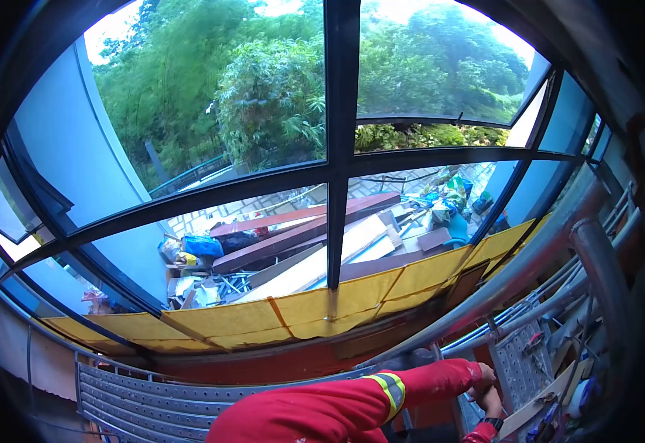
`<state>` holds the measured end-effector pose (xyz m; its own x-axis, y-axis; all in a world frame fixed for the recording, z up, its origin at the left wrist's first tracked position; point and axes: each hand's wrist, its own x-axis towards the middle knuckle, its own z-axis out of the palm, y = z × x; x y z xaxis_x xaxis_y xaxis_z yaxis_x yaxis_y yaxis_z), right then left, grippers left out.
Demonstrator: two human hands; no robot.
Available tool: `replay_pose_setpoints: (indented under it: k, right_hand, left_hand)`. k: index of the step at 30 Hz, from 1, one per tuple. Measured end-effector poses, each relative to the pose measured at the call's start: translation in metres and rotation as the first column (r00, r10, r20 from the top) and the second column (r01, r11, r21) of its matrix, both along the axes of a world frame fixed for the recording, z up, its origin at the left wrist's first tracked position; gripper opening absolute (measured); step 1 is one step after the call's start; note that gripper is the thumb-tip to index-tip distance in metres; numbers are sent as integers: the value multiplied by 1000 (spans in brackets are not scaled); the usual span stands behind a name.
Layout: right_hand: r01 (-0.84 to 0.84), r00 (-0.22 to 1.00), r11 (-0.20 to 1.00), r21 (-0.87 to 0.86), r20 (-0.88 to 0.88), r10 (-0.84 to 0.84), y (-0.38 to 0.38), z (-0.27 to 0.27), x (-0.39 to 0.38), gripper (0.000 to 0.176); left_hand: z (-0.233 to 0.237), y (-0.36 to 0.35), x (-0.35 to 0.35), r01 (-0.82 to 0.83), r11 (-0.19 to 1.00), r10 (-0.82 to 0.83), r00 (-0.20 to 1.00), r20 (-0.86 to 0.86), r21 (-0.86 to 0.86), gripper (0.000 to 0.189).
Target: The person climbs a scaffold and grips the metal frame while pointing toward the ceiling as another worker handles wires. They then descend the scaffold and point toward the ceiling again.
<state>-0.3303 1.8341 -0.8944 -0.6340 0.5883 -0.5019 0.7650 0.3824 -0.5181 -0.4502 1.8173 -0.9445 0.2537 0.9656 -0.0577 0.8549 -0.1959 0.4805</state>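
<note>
A red sleeve with a reflective band reaches across the bottom of the head view to my left hand, whose fingers are curled. Just below it, my right hand is bent inward, with a dark watch on the wrist. The two hands are close together or touching, beside a perforated metal platform. Both look closed around something small that I cannot make out.
Metal pipes curve along the right. A slatted metal walkway lies at lower left. Dark-framed windows fill the front, above a yellow strip. Outside lie boards and bags. Wooden pieces are at lower right.
</note>
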Motion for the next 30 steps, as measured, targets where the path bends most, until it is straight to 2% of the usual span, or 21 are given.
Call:
replay_pose_setpoints:
  k: [3,5,6,7,8,9,11,12,17,20,24,27,30]
  right_hand:
    - [-54,998,997,61,23,53,0,1,0,40]
    - [-25,1000,998,60,12,24,5,-10,8,41]
    - [-62,995,998,21,-75,64,18,-33,14,40]
    - [-33,999,999,-25,-5,33,19,-32,13,46]
    - [-51,998,999,18,45,50,9,-13,6,46]
    - [-64,997,998,7,44,64,18,-28,9,46]
    - [-49,983,998,30,180,43,8,-8,1,46]
    - [-32,988,999,29,151,27,9,-9,2,46]
    - [52,999,998,-43,10,-52,11,-18,8,44]
    - [-35,985,997,68,171,23,14,-18,4,44]
    - [-66,987,991,116,156,48,18,-24,6,46]
    - [-11,995,998,64,102,4,17,-23,9,46]
    - [-68,990,992,104,130,54,19,-26,10,46]
  left_hand:
    - [17,-12,-8,-21,1000,21,1000,6,8,23]
    - [23,-22,-8,-33,999,34,999,29,-12,22]
    - [23,-21,-8,-39,999,40,998,44,-18,21]
    - [18,-14,-7,9,1000,-9,1000,2,-13,21]
    - [40,-22,-13,56,995,-56,998,2,-86,22]
    - [32,-16,-9,14,996,-12,1000,19,-85,25]
    - [2,0,-3,0,999,2,999,49,-53,27]
    - [-3,3,-2,-4,999,7,998,58,-45,28]
    - [4,0,-6,33,996,-30,999,40,-83,31]
    - [5,0,-6,23,996,-20,999,37,-90,33]
    - [24,-10,-11,42,995,-38,998,49,-87,34]
    - [-3,3,-8,51,998,-49,998,39,-36,32]
    - [5,-1,-8,62,997,-61,998,32,-45,32]
